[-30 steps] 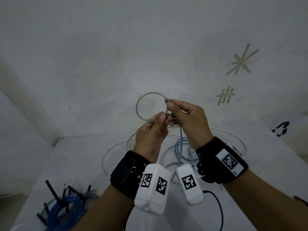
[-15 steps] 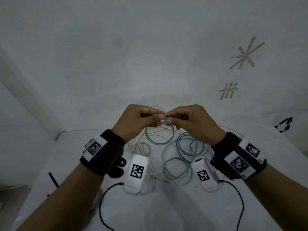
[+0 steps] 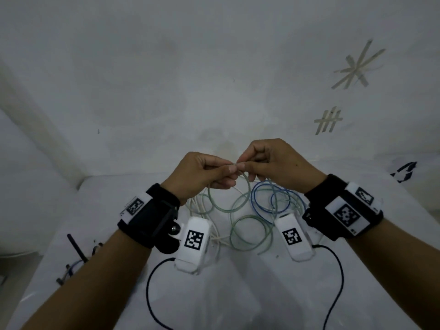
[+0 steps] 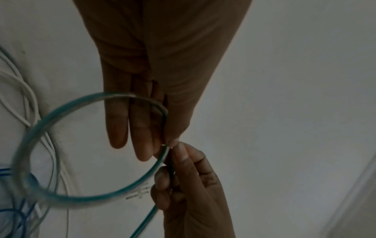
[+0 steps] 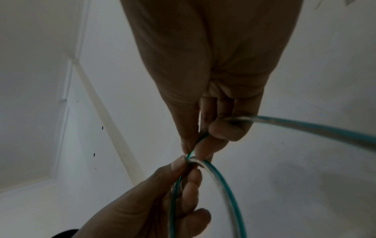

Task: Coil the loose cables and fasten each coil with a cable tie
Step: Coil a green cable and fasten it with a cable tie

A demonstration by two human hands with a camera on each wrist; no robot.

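Head view shows our left hand (image 3: 200,173) and right hand (image 3: 273,163) raised above the table (image 3: 238,294), fingertips meeting. Each hand pinches the green cable (image 3: 247,186) between thumb and forefinger, fingers curled, right where its loop crosses itself. The loop hangs below our hands. In the left wrist view the loop (image 4: 61,145) curves round to that pinch. More loose cables (image 3: 250,225), green, blue and white, lie tangled on the table beneath.

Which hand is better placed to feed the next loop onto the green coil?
Probably the right hand: it pinches the thin green cable running off loose, while the left hand pins the formed loop.
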